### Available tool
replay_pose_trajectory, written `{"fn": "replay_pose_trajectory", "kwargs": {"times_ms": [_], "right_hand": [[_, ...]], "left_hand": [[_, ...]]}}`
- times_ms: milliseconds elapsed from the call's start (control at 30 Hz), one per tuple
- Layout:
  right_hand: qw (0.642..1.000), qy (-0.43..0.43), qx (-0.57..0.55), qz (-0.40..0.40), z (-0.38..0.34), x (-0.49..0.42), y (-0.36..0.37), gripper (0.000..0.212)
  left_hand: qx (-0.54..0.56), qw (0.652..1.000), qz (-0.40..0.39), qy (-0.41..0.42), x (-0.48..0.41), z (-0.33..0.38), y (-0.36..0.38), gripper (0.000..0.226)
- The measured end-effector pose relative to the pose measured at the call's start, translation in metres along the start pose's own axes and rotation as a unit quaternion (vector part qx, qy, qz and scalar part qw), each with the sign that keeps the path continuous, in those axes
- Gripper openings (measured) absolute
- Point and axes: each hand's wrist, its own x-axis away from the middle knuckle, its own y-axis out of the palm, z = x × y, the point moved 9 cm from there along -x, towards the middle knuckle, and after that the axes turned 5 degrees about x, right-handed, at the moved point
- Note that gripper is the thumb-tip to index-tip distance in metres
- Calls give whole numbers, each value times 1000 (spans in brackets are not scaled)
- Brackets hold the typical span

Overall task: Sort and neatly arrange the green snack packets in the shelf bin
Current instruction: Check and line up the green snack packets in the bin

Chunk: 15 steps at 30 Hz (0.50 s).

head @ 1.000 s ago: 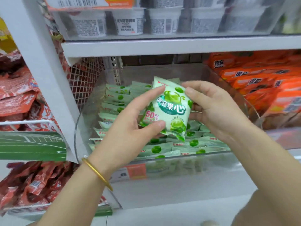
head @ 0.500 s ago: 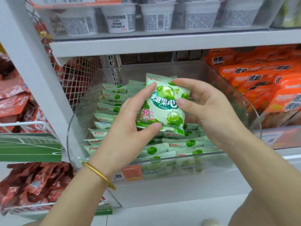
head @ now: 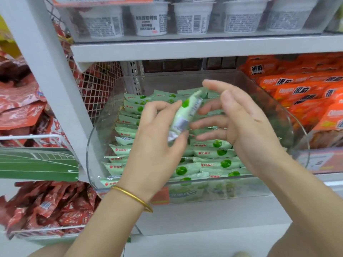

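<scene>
Turned edge-on, the green packet (head: 182, 115) is pinched by left hand (head: 157, 145), right hand (head: 246, 123) splayed loose.

I see store shelving: white shelf board (head: 185, 49) overhead, white upright post (head: 52, 71) left, wire mesh panel (head: 96, 86) behind. White cups (head: 150, 21) up top, orange packets (head: 306, 93) right, red packets (head: 22, 108) left. Even indoor light, slight blur.
</scene>
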Motion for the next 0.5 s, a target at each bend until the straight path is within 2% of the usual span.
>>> {"fn": "replay_pose_trajectory", "kwargs": {"times_ms": [100,200,267,367,500], "right_hand": [[993,-35,87,73,-4,-2,-18,28],[995,-37,75,59,0,-4,-18,33],[997,-32,58,34,1,-5,-14,35],[999,-29,34,23,1,-4,-11,35],[998,-36,10,44,-4,-3,-15,30]], "left_hand": [[91,996,14,-6,-2,2,-10,51],[225,973,6,-45,1,-3,-8,62],[278,959,-13,-47,3,-3,-3,60],[284,956,-69,-25,3,5,6,51],[284,953,-99,-35,4,4,12,60]]}}
